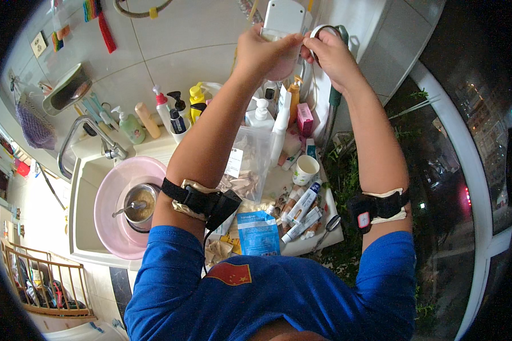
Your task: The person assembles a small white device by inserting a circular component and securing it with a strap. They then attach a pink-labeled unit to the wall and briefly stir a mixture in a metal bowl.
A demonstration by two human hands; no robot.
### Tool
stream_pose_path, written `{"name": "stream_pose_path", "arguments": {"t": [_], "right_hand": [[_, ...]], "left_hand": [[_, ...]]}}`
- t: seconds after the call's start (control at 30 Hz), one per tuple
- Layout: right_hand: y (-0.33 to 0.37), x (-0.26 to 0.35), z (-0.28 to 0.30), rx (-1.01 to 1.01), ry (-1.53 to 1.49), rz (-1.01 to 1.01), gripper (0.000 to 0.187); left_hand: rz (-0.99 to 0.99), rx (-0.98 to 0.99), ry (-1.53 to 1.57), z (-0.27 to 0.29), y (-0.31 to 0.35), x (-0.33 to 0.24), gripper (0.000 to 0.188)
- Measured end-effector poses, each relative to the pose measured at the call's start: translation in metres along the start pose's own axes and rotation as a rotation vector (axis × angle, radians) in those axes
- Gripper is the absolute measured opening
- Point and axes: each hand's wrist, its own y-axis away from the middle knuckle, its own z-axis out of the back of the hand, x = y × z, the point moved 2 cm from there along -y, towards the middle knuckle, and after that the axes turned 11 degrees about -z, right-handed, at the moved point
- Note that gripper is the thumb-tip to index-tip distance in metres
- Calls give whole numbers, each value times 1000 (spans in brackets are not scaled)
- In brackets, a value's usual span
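Observation:
Both my arms reach up toward the tiled wall. My left hand (257, 52) is closed round a clear, pinkish container (283, 68), its thumb stretched across the front. Just above it, a white plastic unit (284, 16) is against the wall. My right hand (333, 58) is closed on a white ring-shaped roll (322, 28), which looks like tape, though my fingers cover part of it. The thumb and fingertips of both hands nearly meet beside the container. A dark green pipe (335, 94) runs down next to my right hand.
Below are a sink (85, 213) with a pink basin (108, 219) and a metal bowl (140, 206). Several bottles, including a yellow one (197, 102), line the wall. A paper cup (305, 170), tubes (304, 203) and a blue pouch (258, 233) crowd the counter. Plants and a window are at right.

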Motion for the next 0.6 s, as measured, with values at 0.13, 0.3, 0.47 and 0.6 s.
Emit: {"name": "stream_pose_path", "arguments": {"t": [0.13, 0.3, 0.47, 0.6], "right_hand": [[2, -5, -5, -37, -188, -32, 11], [2, -10, -14, -78, -484, -83, 13], [2, -11, -18, 4, -560, -137, 8], [3, -9, -18, 43, -531, -135, 11]], "left_hand": [[15, -1, -2, 0, 3, -6, 43], [58, -5, -31, 2, 0, -5, 43], [58, 17, 41, 5, 1, 0, 45], [35, 35, 67, 7, -1, 2, 47]]}}
